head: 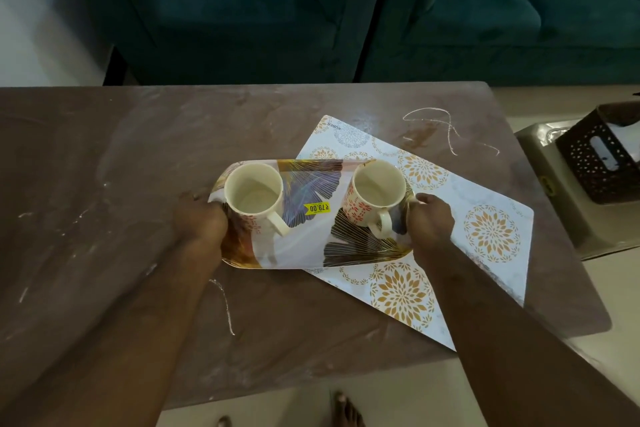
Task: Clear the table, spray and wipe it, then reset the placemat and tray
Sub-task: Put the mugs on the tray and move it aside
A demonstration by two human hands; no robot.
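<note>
Head view: both hands [199,218] [431,218] hide the tray [304,239] ends.

The surface [121,156] was mottled brown, streaked with white marks, and the sofa [242,3] behind it was dark teal. The placemat [485,218] was white with orange and grey floral medallions, while the tray [304,246] showed black, purple and gold-lined leaves and a yellow price sticker [317,208]. Both mugs [254,192] [377,191] were cream inside, with red-orange flowers outside; the basket [595,163] was dark brown, perforated.
</note>
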